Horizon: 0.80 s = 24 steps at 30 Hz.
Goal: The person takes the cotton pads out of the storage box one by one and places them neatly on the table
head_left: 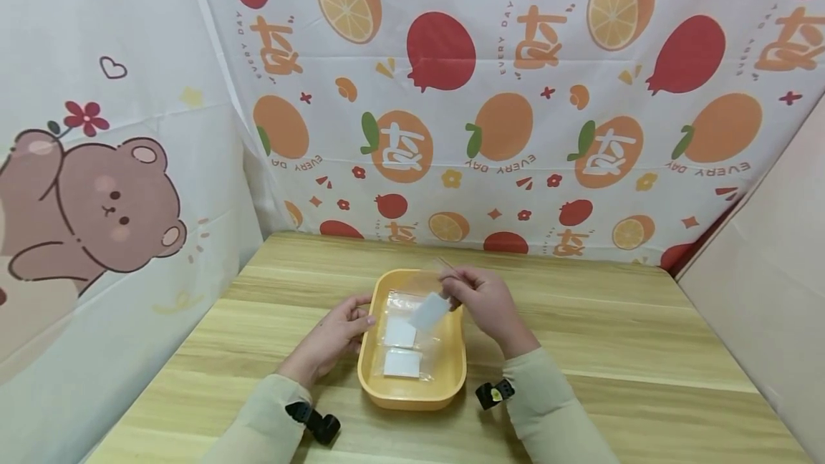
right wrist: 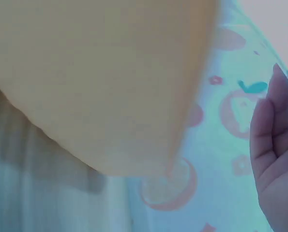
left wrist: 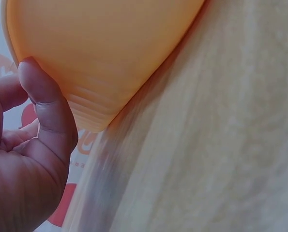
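From the head view, the right hand [head_left: 486, 303] pinched a small clear bag [head_left: 430, 306] with a white pad inside, lifted above the far end of the yellow tray [head_left: 370, 360], which sat mid-surface [head_left: 612, 349] toward the near edge. The left hand [head_left: 338, 335] rested at the tray's left rim, fingers loosely curled and holding nothing. Two more bagged pads [head_left: 401, 348] lay in the tray. Steadying the tray there seemed wise while lifting.

The left wrist view showed the thumb [left wrist: 44, 104] touching the tray wall [left wrist: 110, 58].

The right wrist view showed only fingers [right wrist: 274, 140] beside the blurred tray [right wrist: 100, 82]; the grip was not visible there.
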Each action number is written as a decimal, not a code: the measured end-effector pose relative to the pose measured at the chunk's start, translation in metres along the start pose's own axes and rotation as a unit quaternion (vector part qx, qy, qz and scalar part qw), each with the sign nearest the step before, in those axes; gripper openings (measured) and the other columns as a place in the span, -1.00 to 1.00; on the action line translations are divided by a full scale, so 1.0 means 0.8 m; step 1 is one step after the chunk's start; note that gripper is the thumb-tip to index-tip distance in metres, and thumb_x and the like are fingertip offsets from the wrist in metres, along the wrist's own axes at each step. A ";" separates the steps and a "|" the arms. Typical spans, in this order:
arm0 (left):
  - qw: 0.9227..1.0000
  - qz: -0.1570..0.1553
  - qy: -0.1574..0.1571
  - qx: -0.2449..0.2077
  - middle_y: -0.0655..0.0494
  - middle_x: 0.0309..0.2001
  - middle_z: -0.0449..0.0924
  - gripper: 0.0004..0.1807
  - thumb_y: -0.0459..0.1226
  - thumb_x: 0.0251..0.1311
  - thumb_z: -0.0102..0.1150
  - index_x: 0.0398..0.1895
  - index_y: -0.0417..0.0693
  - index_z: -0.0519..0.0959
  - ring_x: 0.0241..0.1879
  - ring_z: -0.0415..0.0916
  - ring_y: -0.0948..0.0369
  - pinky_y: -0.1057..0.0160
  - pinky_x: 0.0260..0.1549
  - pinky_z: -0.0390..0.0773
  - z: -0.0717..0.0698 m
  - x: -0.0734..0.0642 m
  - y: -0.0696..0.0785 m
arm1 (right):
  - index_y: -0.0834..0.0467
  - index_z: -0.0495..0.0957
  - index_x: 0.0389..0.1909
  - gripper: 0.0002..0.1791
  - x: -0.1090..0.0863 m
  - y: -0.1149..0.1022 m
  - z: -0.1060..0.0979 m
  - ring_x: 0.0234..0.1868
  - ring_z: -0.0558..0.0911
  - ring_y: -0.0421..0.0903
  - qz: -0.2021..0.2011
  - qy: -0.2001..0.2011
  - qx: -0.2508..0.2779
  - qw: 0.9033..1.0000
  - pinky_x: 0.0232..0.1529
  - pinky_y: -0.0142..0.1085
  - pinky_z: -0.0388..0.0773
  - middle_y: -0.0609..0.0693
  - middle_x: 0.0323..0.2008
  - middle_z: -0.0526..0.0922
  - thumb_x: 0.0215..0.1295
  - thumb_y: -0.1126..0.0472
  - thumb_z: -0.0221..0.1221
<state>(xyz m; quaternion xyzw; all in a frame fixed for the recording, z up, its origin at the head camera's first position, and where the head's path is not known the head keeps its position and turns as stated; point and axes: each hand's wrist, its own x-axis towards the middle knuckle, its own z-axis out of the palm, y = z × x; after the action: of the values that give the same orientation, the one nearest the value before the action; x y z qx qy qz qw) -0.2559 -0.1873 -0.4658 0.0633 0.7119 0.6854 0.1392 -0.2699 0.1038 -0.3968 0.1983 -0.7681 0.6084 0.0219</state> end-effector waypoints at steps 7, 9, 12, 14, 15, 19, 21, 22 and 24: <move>1.000 -0.002 0.005 0.000 -0.22 -0.06 0.49 -0.42 -0.32 0.49 0.05 0.51 -0.18 0.17 -0.32 0.55 0.12 0.26 -0.47 0.58 0.001 0.003 -0.004 | 0.19 0.72 -0.16 -0.77 -0.012 0.002 -0.050 -0.42 0.65 -0.01 0.011 0.034 -0.003 0.999 -0.32 -0.01 0.69 0.09 -0.39 0.71 0.41 0.09 0.28; 1.000 -0.002 0.006 -0.002 -0.21 -0.07 0.50 -0.42 -0.32 0.50 0.04 0.51 -0.18 0.17 -0.33 0.54 0.13 0.27 -0.47 0.58 0.001 0.004 -0.005 | 0.23 0.70 -0.14 -0.73 -0.013 0.005 -0.066 -0.38 0.66 -0.02 0.013 0.047 -0.009 0.999 -0.30 -0.06 0.69 0.10 -0.36 0.71 0.40 0.08 0.29; 1.000 -0.001 0.005 -0.004 -0.21 -0.07 0.50 -0.41 -0.32 0.51 0.03 0.52 -0.19 0.16 -0.33 0.55 0.14 0.27 -0.47 0.59 0.001 0.004 -0.004 | 0.28 0.67 -0.09 -0.67 -0.014 0.010 -0.089 -0.32 0.67 -0.04 0.020 0.054 -0.035 0.998 -0.28 -0.20 0.67 0.08 -0.31 0.72 0.42 0.06 0.27; 1.000 -0.003 0.004 -0.005 -0.20 -0.07 0.49 -0.41 -0.32 0.51 0.03 0.52 -0.19 0.15 -0.33 0.55 0.14 0.27 -0.48 0.59 0.000 0.003 -0.003 | 0.30 0.65 -0.03 -0.66 -0.016 0.014 -0.104 -0.28 0.68 -0.05 0.029 0.047 -0.055 0.997 -0.25 -0.25 0.67 0.07 -0.27 0.73 0.45 0.08 0.23; 1.000 -0.002 0.004 -0.004 -0.20 -0.07 0.49 -0.41 -0.32 0.51 0.03 0.52 -0.19 0.15 -0.33 0.55 0.14 0.27 -0.48 0.59 0.000 0.003 -0.003 | 0.31 0.64 -0.01 -0.66 -0.017 0.017 -0.110 -0.28 0.68 -0.05 0.034 0.042 -0.065 0.996 -0.24 -0.25 0.67 0.08 -0.26 0.73 0.47 0.09 0.22; 1.000 -0.004 0.004 -0.005 -0.19 -0.07 0.49 -0.41 -0.33 0.51 0.03 0.51 -0.20 0.15 -0.35 0.54 0.16 0.29 -0.49 0.58 0.000 0.002 -0.004 | 0.29 0.62 0.06 -0.67 -0.022 0.028 -0.136 -0.25 0.69 -0.01 0.055 0.018 -0.083 0.995 -0.23 -0.22 0.67 0.10 -0.21 0.73 0.51 0.12 0.16; 1.000 -0.002 0.003 -0.005 -0.19 -0.07 0.49 -0.41 -0.32 0.51 0.03 0.52 -0.21 0.14 -0.36 0.54 0.17 0.31 -0.50 0.57 0.000 0.002 -0.004 | 0.29 0.61 0.08 -0.67 -0.023 0.033 -0.147 -0.24 0.68 0.00 0.063 0.007 -0.085 0.994 -0.23 -0.21 0.67 0.11 -0.19 0.73 0.52 0.13 0.15; 1.000 -0.002 0.003 -0.005 -0.19 -0.06 0.49 -0.40 -0.32 0.51 0.03 0.52 -0.21 0.14 -0.36 0.54 0.18 0.31 -0.50 0.57 0.000 0.002 -0.003 | 0.29 0.61 0.09 -0.67 -0.024 0.036 -0.151 -0.23 0.68 0.00 0.065 0.002 -0.085 0.994 -0.23 -0.21 0.67 0.11 -0.18 0.73 0.52 0.13 0.15; 1.000 -0.002 0.003 -0.005 -0.20 -0.06 0.49 -0.40 -0.32 0.51 0.02 0.53 -0.21 0.13 -0.36 0.54 0.18 0.31 -0.50 0.57 -0.001 0.002 -0.003 | 0.29 0.60 0.11 -0.66 -0.024 0.041 -0.160 -0.22 0.68 0.00 0.071 -0.004 -0.084 0.994 -0.22 -0.21 0.66 0.12 -0.16 0.72 0.53 0.14 0.13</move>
<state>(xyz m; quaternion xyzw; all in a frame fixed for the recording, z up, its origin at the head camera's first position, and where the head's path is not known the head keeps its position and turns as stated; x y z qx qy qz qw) -0.2577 -0.1874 -0.4682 0.0594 0.7093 0.6887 0.1384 -0.2898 0.2356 -0.3997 0.1433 -0.8288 0.5408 -0.0080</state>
